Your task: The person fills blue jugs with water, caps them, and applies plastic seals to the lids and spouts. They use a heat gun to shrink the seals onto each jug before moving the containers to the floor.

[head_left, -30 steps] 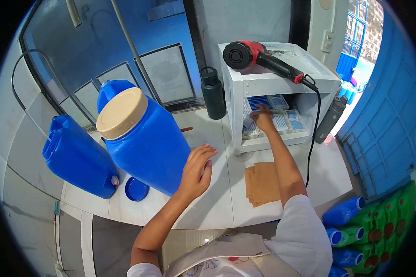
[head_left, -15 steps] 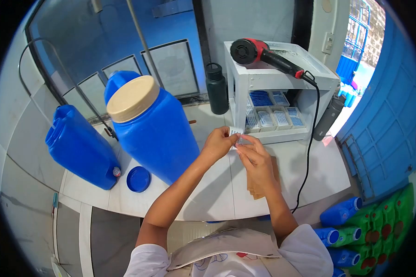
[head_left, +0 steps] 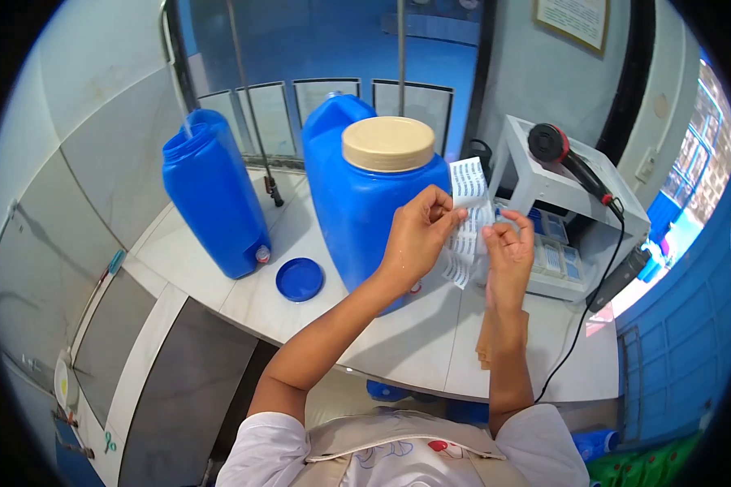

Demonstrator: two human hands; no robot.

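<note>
A strip of white-and-blue printed plastic film (head_left: pixel 469 188) hangs in front of the large blue jug's right side. My left hand (head_left: pixel 421 235) pinches it at its left edge, thumb against the print. On the other side my right hand (head_left: pixel 509 256) has its curled fingers and thumb at the strip's clear right edge. Just behind my left hand stands the big blue jug (head_left: pixel 341 211), topped by a beige screw cap (head_left: pixel 388 144). Under my right forearm lie some brown paper pieces (head_left: pixel 485 341), partly covered.
A second blue jug (head_left: pixel 215 203) without a lid stands left, a blue lid (head_left: pixel 300 279) lying near it. At right a white shelf (head_left: pixel 536 162) carries a red-and-black heat gun (head_left: pixel 573 162), its cord (head_left: pixel 593 300) trailing down. A dark bottle (head_left: pixel 621 280) stands beside the shelf.
My view has turned left. Both hands have risen with the film, which now shows as a long unfolded strip instead of a small bit between my fingers.
</note>
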